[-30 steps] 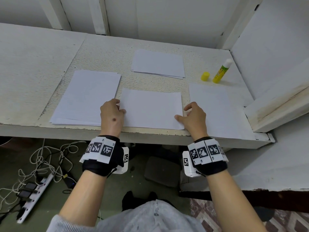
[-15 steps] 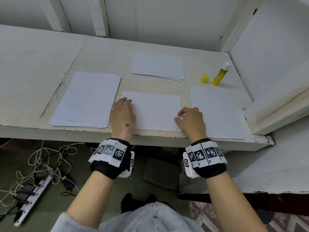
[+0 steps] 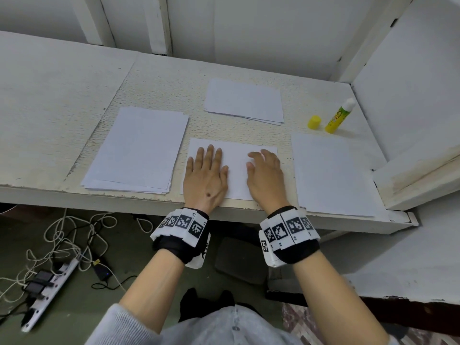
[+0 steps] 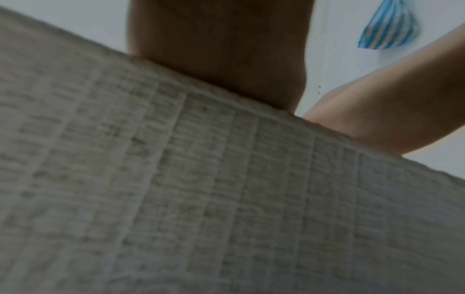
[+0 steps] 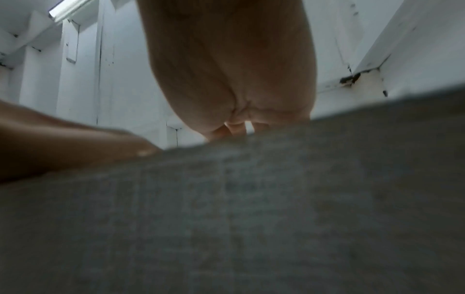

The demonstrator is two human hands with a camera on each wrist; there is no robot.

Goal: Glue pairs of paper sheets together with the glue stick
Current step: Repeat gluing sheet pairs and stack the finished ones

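Left hand (image 3: 205, 174) and right hand (image 3: 265, 175), fingers flat, pressing centre sheet (image 3: 236, 168); glue stick (image 3: 339, 115) well apart, far right.

Head camera above, facing forward and down over the counter (image 3: 62, 100), wrist cameras below its front edge, close, facing up along the hands (image 3: 205, 175), both showing that edge

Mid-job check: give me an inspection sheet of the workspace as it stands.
Surface: white bench, paint chipped at the front edge.
Job's things: middle sheet; left stack; far stack; right sheet; glue stick uncapped, upright; cap beside it.
Clutter: nothing seen.
Hands: left hand flat on the middle sheet; right hand on it, fingers relaxed.
Cables: power strip and tangled cords on the floor.
Surroundings: white walls.
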